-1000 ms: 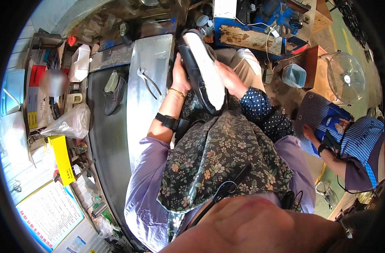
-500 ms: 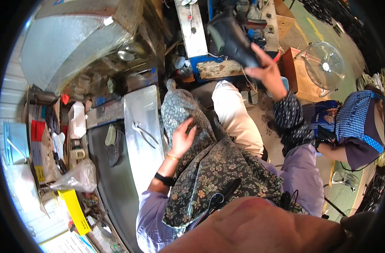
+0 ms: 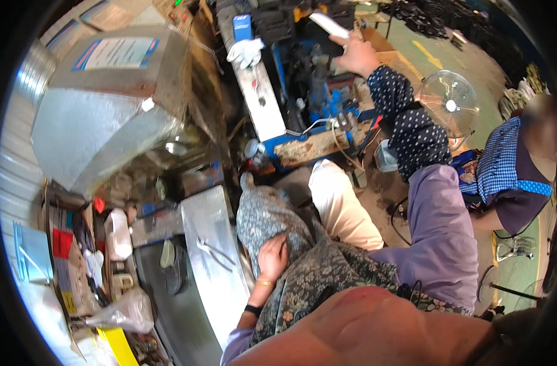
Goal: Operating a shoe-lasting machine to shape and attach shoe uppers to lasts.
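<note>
Right hand: the right hand (image 3: 356, 56) is stretched far up and away from the body, fingers closed round a pale, flat shoe sole (image 3: 329, 25) that sticks out above it.
Left hand: the left hand (image 3: 272, 256) lies on the lap, fingers loosely curled and pressed onto the patterned apron (image 3: 267, 213); it grips nothing else.
Hidden: the underside of the sole and the part inside the palm cannot be seen; whether it is a bare sole or a whole shoe is hard to tell.
Cut off: the lower middle of the view is filled by a blurred, close part of the wearer's own face or chin, which covers the lower body.
Hard to make out: the dark blue machine (image 3: 318, 91) beneath the raised hand is a tangle of parts and cables; its shape is unclear.
Surface: a metal-topped bench (image 3: 214, 262) runs beside the left knee, with a thin metal tool lying on it.
Left side: a shelf of bottles, bags and small boxes, crowded and dim, under a large grey metal hood (image 3: 101, 110).
Room: a concrete workshop floor with a round fan (image 3: 447, 104), and another person in a blue checked top (image 3: 504, 171) seated at the right edge.
</note>
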The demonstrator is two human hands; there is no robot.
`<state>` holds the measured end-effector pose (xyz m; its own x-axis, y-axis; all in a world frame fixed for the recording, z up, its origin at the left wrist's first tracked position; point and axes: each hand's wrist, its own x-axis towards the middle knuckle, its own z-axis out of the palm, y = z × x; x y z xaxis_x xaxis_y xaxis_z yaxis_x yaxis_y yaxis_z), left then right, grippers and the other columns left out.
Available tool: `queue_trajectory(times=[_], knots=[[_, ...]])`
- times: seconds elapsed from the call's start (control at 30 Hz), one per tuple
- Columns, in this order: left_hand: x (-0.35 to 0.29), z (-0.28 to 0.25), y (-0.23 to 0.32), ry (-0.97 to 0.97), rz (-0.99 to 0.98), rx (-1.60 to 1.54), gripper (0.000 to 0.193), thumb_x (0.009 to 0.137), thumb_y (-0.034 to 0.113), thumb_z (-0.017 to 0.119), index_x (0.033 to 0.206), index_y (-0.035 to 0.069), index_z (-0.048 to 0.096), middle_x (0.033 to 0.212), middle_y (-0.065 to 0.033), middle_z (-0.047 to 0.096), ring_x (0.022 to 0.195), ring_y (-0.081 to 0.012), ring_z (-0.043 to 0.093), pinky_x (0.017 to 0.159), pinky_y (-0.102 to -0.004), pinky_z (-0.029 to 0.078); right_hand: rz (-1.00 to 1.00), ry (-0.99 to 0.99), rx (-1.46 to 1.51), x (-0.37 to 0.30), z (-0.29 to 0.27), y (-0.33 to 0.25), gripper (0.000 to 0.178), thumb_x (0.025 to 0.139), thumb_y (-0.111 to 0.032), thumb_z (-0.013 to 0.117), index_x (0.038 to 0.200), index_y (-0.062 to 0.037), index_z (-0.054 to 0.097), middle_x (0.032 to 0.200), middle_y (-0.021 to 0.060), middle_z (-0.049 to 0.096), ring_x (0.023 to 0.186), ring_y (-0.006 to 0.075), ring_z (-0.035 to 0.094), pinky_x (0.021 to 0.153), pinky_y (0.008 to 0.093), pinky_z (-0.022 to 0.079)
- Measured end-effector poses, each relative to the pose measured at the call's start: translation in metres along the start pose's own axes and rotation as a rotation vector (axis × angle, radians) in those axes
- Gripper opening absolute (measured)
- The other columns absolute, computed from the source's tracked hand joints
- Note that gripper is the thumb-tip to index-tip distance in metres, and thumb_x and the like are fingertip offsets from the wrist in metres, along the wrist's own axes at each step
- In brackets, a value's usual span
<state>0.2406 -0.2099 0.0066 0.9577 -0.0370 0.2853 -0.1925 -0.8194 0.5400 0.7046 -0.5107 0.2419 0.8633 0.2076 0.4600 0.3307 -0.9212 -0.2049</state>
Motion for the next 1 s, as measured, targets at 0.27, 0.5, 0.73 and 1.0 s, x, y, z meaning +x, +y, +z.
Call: queue_trajectory(times=[0.27, 0.5, 0.73, 1.0], knots=[[0.006, 0.008, -0.004, -0.032, 0.081, 0.011, 0.021, 0.084, 0.008, 0.067, 0.104, 0.004, 0.071, 0.103, -0.0132, 0.072, 0.094, -0.0312, 0.068, 0.086, -0.0395, 0.053, 0.086, -0.068, -0.065, -0.041, 0.000, -0.037, 0.071, 0.073, -0.038, 0.073, 0.142, -0.0310, 0.055, 0.151, 0.0311, 0.037, 0.118, 0.0557, 0.051, 0.098, 0.0564, 0.047], [0.010, 0.013, -0.011, -0.020, 0.151, 0.045, 0.020, 0.083, 0.010, 0.067, 0.103, 0.005, 0.070, 0.102, -0.0119, 0.072, 0.092, -0.0306, 0.068, 0.083, -0.0395, 0.053, 0.020, 0.168, -0.072, -0.056, 0.036, -0.039, 0.072, 0.078, -0.041, 0.073, 0.145, -0.0311, 0.049, 0.152, 0.0317, 0.033, 0.120, 0.0553, 0.045, 0.093, 0.0569, 0.048], [0.012, 0.006, -0.004, -0.020, 0.071, 0.032, 0.018, 0.085, 0.008, 0.065, 0.102, 0.004, 0.070, 0.101, -0.0128, 0.072, 0.091, -0.0321, 0.067, 0.082, -0.0403, 0.053, 0.063, 0.169, -0.033, -0.048, 0.039, -0.030, 0.066, 0.080, -0.038, 0.072, 0.143, -0.0315, 0.052, 0.151, 0.0299, 0.037, 0.119, 0.0540, 0.045, 0.093, 0.0561, 0.047], [-0.008, 0.010, -0.016, -0.007, 0.083, 0.083, 0.017, 0.084, 0.008, 0.067, 0.101, 0.007, 0.070, 0.100, -0.0115, 0.072, 0.086, -0.0301, 0.068, 0.079, -0.0394, 0.054, 0.118, 0.094, -0.038, 0.004, 0.047, -0.043, 0.068, 0.078, -0.041, 0.073, 0.143, -0.0349, 0.051, 0.150, 0.0268, 0.038, 0.115, 0.0491, 0.048, 0.091, 0.0539, 0.050]])
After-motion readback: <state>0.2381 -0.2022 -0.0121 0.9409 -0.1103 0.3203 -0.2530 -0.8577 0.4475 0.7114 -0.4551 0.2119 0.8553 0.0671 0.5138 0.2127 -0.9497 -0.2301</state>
